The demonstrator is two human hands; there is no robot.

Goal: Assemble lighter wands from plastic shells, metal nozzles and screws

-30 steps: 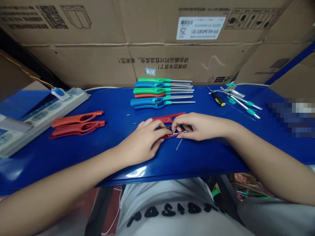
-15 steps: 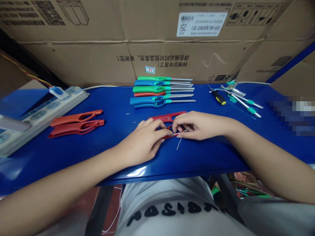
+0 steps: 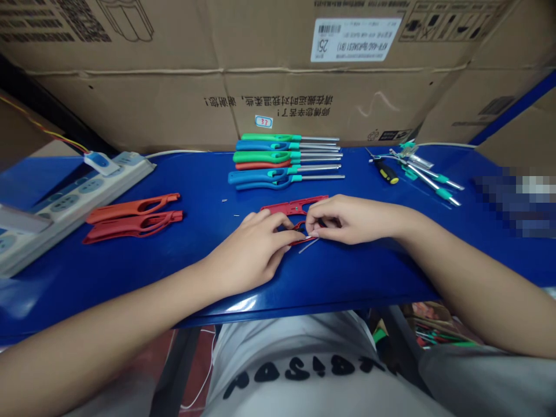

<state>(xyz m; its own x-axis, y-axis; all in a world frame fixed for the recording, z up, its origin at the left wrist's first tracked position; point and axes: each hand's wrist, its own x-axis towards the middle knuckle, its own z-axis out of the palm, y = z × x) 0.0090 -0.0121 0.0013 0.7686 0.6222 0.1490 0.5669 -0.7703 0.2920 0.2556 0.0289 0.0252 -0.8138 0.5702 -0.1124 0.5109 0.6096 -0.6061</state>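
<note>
My left hand (image 3: pixel 254 246) is closed on a red lighter handle half (image 3: pixel 297 242) near the front middle of the table, covering much of it. My right hand (image 3: pixel 350 220) pinches with thumb and forefinger over the same piece, at something small and pale that I cannot make out. A thin translucent tube (image 3: pixel 308 246) sticks out below those fingertips toward the lower left. Just behind both hands lies another red handle half (image 3: pixel 282 207), partly covered by the fingers.
Several finished-looking long lighters (image 3: pixel 264 179) are stacked at the back. Orange and red handle pieces (image 3: pixel 134 225) lie left, near a power strip (image 3: pixel 65 202). Two tiny metal pins or screws (image 3: pixel 225 200) sit between. A black-yellow screwdriver (image 3: pixel 386 172) and metal nozzle assemblies (image 3: pixel 434 179) lie right.
My right fingertips have shifted slightly left, closer to my left thumb. The thin tube has swung from pointing steeply down to slanting toward the lower left. My left hand stays in place.
</note>
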